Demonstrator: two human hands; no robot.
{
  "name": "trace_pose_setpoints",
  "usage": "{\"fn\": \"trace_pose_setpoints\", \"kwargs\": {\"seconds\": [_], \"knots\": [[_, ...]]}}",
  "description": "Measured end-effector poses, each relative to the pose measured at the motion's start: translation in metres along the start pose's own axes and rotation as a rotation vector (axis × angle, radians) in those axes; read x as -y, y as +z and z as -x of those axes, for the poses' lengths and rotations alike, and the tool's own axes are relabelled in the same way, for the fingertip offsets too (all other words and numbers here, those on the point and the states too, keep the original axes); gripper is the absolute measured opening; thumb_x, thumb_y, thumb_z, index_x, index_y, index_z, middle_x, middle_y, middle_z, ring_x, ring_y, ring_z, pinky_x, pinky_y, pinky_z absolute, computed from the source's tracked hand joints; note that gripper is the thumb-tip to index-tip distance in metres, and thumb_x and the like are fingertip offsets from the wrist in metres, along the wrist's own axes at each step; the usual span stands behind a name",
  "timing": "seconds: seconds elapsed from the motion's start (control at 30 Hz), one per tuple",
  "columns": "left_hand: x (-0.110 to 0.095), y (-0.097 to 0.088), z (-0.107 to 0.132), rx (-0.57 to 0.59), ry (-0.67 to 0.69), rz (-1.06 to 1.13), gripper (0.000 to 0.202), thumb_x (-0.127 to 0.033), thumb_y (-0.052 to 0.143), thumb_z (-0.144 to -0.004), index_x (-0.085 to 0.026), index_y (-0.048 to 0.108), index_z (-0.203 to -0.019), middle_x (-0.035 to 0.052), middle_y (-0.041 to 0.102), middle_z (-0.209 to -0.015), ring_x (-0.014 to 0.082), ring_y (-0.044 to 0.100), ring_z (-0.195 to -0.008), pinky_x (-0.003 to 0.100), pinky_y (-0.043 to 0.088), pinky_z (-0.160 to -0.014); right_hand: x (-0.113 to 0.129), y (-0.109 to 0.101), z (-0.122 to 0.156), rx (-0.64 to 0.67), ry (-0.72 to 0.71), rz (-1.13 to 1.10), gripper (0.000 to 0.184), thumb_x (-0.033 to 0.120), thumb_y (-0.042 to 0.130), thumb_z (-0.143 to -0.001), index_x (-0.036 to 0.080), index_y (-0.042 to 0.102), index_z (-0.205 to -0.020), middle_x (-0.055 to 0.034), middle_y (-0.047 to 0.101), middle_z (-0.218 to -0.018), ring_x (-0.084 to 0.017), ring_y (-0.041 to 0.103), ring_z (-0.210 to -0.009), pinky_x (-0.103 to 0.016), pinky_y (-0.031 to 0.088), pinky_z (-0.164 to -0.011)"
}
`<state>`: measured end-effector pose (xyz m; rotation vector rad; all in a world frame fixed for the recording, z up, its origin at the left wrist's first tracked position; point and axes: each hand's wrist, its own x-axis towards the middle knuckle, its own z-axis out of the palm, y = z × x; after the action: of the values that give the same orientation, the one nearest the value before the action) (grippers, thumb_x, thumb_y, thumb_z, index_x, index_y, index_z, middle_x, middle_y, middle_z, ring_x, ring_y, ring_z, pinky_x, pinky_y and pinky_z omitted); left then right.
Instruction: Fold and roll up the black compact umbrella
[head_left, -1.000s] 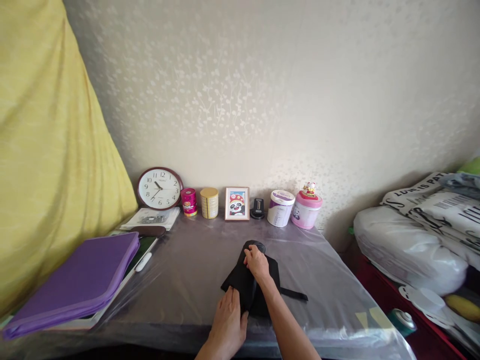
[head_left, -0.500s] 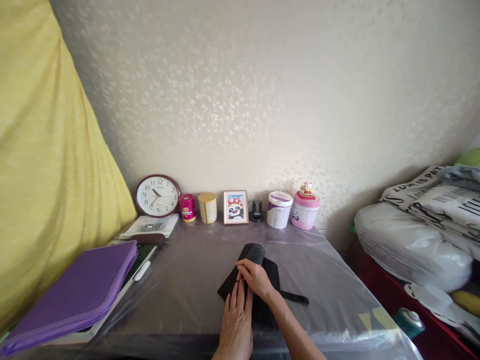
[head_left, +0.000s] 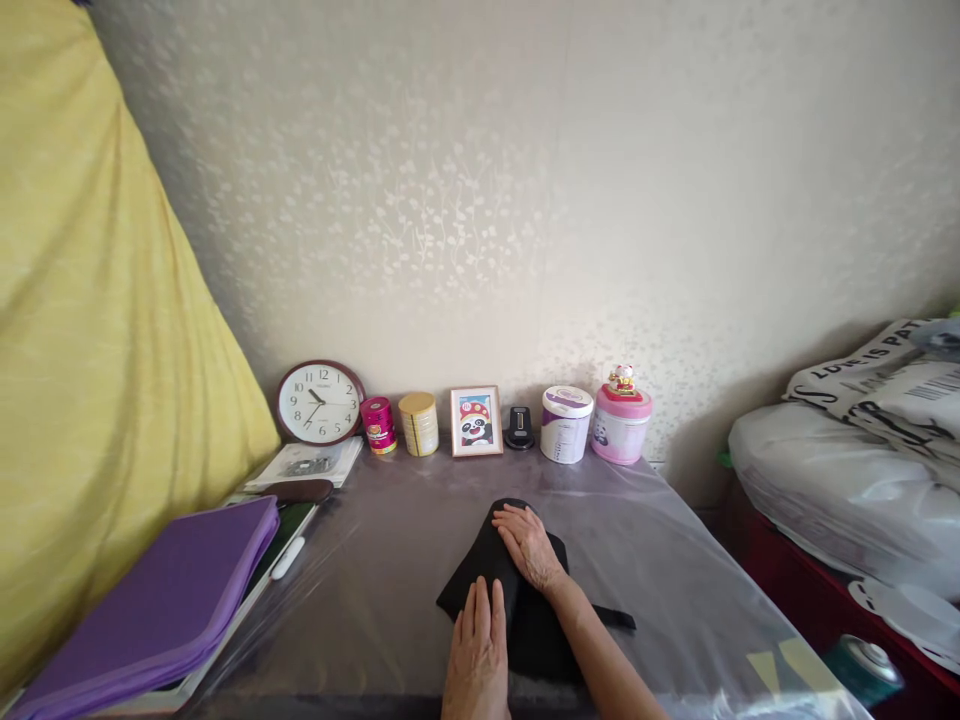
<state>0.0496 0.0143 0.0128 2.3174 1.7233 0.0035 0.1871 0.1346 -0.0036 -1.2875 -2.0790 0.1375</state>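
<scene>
A black folded cloth item (head_left: 534, 625) with a strap lies on the plastic-covered table (head_left: 390, 560) near its front edge. My left hand (head_left: 477, 650) lies flat on the cloth's near left part, fingers stretched forward together. My right hand (head_left: 530, 545) rests palm down on the cloth's far end, fingers spread slightly. The black strap (head_left: 613, 618) sticks out to the right, past my right forearm. Neither hand grips anything.
Along the wall stand a round clock (head_left: 320, 402), a red tin (head_left: 379, 425), a yellow tin (head_left: 418, 423), a framed panda picture (head_left: 476, 421), a white tub (head_left: 565, 424) and a pink jar (head_left: 621, 424). A purple folder (head_left: 150, 600) lies left; bagged bedding (head_left: 847, 490) is right.
My right hand moved from the cloth's middle back to its far end and flattened. My left hand slid slightly nearer and lies flat. The camera shifted a little.
</scene>
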Motion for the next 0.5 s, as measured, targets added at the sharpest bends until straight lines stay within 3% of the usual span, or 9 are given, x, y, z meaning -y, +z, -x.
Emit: {"fn": "trace_pose_setpoints", "kwargs": {"seconds": [0.13, 0.2, 0.27, 0.33, 0.4, 0.5], "knots": [[-0.007, -0.018, 0.002, 0.074, -0.081, -0.023, 0.104, 0.009, 0.045, -0.048, -0.015, 0.002, -0.140, 0.0101, 0.004, -0.150, 0.0296, 0.012, -0.137, 0.041, 0.027, -0.107, -0.017, -0.002, -0.017, -0.109, 0.151, 0.110, 0.028, 0.019, 0.041, -0.088, 0.018, 0.063, -0.106, -0.0099, 0.063, -0.116, -0.024, 0.051, -0.116, -0.046, 0.036, -0.100], [-0.007, -0.023, 0.002, 0.088, -0.113, -0.010, 0.104, 0.011, 0.042, -0.049, -0.017, 0.000, -0.140, 0.0074, 0.003, -0.150, 0.0282, 0.013, -0.137, 0.038, 0.034, -0.103, -0.017, -0.005, -0.012, -0.236, 0.207, 0.150, 0.029, 0.018, 0.042, -0.086, 0.016, 0.062, -0.108, -0.0127, 0.062, -0.117, -0.024, 0.054, -0.112, -0.044, 0.041, -0.095], [-0.005, -0.024, 0.002, 0.079, -0.124, 0.013, 0.102, 0.011, 0.041, -0.052, -0.018, -0.002, -0.140, 0.0064, 0.005, -0.150, 0.0271, 0.016, -0.137, 0.035, 0.037, -0.100, -0.011, -0.007, 0.000, -0.331, 0.169, 0.135, 0.030, 0.016, 0.039, -0.086, 0.017, 0.061, -0.107, -0.0118, 0.062, -0.115, -0.022, 0.056, -0.108, -0.041, 0.043, -0.093], [-0.003, -0.022, 0.003, 0.063, -0.131, 0.018, 0.101, 0.010, 0.042, -0.054, -0.019, -0.003, -0.140, 0.0057, 0.006, -0.151, 0.0275, 0.019, -0.136, 0.036, 0.037, -0.100, -0.001, -0.007, 0.013, -0.320, 0.055, 0.075, 0.034, 0.011, 0.035, -0.086, 0.018, 0.062, -0.106, -0.0089, 0.064, -0.112, -0.019, 0.057, -0.105, -0.037, 0.043, -0.093], [-0.002, -0.020, 0.003, 0.044, -0.153, -0.010, 0.101, 0.010, 0.042, -0.056, -0.023, -0.003, -0.139, 0.0041, 0.007, -0.151, 0.0292, 0.023, -0.134, 0.042, 0.034, -0.102, 0.009, -0.005, 0.022, -0.230, -0.040, 0.029, 0.041, 0.004, 0.033, -0.082, 0.020, 0.062, -0.105, -0.0058, 0.065, -0.109, -0.017, 0.056, -0.107, -0.035, 0.043, -0.094], [-0.002, -0.021, 0.003, 0.037, -0.183, -0.067, 0.102, 0.011, 0.042, -0.057, -0.028, -0.004, -0.139, 0.0023, 0.010, -0.151, 0.0317, 0.028, -0.131, 0.050, 0.028, -0.104, 0.015, -0.003, 0.024, -0.179, -0.020, 0.024, 0.043, 0.002, 0.034, -0.079, 0.019, 0.064, -0.104, -0.0067, 0.065, -0.112, -0.019, 0.054, -0.111, -0.038, 0.042, -0.095]]}}
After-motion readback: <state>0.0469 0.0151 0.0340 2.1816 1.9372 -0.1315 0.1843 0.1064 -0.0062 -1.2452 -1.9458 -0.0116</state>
